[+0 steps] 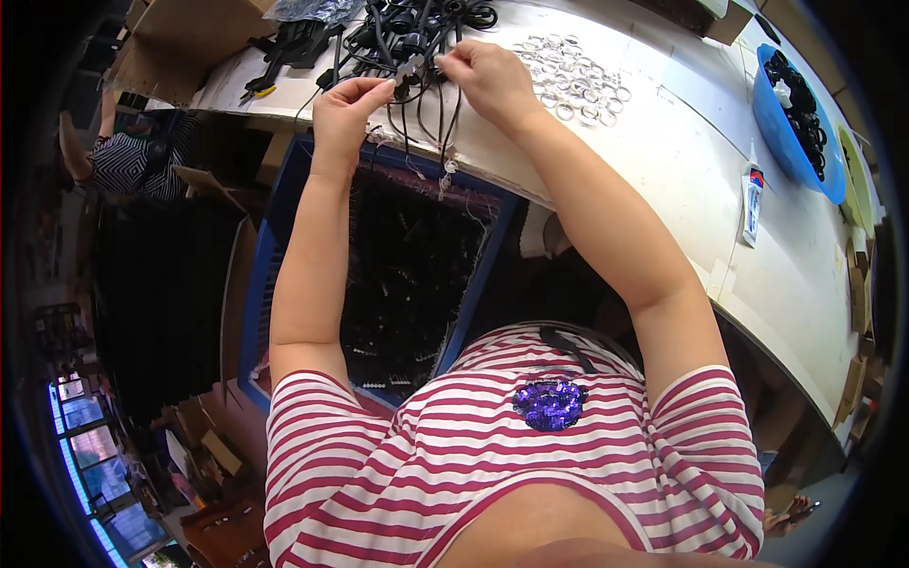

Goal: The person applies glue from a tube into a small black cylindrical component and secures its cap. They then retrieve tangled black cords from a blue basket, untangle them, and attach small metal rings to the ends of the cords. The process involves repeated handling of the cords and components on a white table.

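At the table's near edge my left hand (348, 114) is closed in a pinch. A small grey, notched piece (409, 72) shows right at its fingertips, too small to name. My right hand (488, 80) is bent just to the right of it, thumb and fingers pinched together; whatever they hold is too small to make out. Behind and between both hands lies a heap of black cables (398, 33) with thicker black fittings. Several cable ends hang over the table edge below my hands. Many clear or whitish rings (573, 76) are spread to the right of my right hand.
Below the edge stands a blue crate (478, 284) full of black parts. A yellow-tipped black tool (258, 93) lies left, near a cardboard box (189, 52). On the right are a glue-like tube (753, 205) and a blue basin (772, 118) of black parts. Another person (137, 163) is far left.
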A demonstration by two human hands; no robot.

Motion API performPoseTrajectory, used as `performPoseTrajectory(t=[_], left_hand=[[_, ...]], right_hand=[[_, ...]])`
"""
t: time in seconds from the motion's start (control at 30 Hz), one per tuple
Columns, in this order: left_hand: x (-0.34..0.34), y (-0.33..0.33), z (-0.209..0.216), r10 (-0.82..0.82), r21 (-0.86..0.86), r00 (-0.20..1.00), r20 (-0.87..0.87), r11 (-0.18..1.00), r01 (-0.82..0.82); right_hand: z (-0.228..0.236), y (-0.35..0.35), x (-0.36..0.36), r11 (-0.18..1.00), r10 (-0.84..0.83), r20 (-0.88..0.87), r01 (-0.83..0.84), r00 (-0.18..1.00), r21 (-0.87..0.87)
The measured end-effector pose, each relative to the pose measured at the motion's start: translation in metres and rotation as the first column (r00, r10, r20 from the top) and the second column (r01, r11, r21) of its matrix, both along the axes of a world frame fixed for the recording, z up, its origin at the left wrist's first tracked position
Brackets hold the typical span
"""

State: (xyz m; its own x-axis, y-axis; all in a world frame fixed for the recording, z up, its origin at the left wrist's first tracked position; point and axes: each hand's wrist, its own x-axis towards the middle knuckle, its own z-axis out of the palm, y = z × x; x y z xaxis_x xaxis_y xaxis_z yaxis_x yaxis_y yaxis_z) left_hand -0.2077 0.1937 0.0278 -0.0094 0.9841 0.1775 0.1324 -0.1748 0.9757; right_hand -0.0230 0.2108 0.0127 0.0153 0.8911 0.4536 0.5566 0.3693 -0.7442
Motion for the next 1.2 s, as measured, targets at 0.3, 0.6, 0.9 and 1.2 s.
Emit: performPoseTrajectory(t=[0.3,0.6,0.9,1.2], left_hand=[[-0.006,0.006,-0.001,-0.098,-0.047,0.992,-0.079,0.994,0.094],[-0.014,0.019,-0.006,-0.242,-0.226,0.968,0.067,0.941,0.251],[0.008,0.004,-0.002,-0.057,-0.05,0.99,-0.128,0.997,0.051],[0.005,0.017,-0.007,-0.155,-0.155,0.984,-0.087,0.978,0.141]], right_hand=[[-0.017,0.014,-0.002,0.933,0.335,-0.323,-0.359,0.885,-0.013],[-0.011,0.02,0.006,0.569,0.204,-0.842,-0.76,0.5,-0.313],[-0.009,0.004,-0.01,0.996,0.094,-0.122,-0.094,0.988,0.008],[-0.022,0.018,-0.003,0.888,0.333,-0.578,-0.454,0.745,-0.075]])
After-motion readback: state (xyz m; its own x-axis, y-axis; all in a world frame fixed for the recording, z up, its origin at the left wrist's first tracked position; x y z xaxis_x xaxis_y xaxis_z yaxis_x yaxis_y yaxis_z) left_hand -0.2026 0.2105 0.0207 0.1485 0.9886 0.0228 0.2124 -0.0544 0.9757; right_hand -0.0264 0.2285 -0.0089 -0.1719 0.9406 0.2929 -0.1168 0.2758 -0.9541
